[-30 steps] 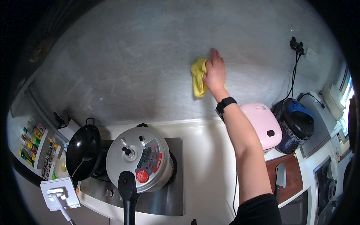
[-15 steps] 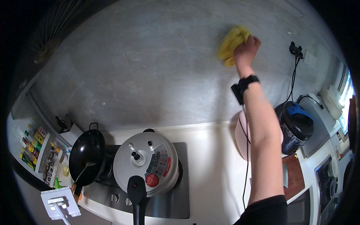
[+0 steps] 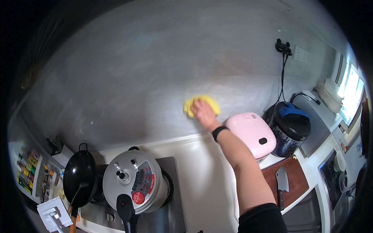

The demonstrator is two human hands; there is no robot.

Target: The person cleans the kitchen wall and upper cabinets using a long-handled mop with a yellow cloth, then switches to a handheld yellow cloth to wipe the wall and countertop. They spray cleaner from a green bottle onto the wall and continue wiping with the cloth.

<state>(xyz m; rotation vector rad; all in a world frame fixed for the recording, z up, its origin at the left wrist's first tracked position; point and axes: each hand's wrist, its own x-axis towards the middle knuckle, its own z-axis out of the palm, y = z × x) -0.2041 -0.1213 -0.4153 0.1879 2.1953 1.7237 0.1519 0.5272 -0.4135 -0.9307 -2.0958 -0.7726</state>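
A crumpled yellow cloth [image 3: 211, 104] is pressed flat against the grey tiled wall [image 3: 140, 77], low down above the counter. My right hand [image 3: 204, 113] is closed over the cloth, its fingers bunched on the fabric and slightly smeared by motion. A black band circles that wrist. Just right of the hand stands a pink rice cooker [image 3: 250, 134] with a rounded lid, partly behind my forearm. Nothing of my left hand shows.
A silver pressure cooker [image 3: 134, 178] and a black wok [image 3: 79, 176] with a spatula stand on the stove [image 3: 171, 194] at left. At right are a black pot with a blue handle [image 3: 291, 128], a cutting board [image 3: 299, 182] and a cleaver [image 3: 282, 180]. Cords hang from a wall plug [image 3: 283, 47].
My right hand has moved the yellow cloth down and left along the wall, from high up to near the counter. The rice cooker and cleaver now show more fully.
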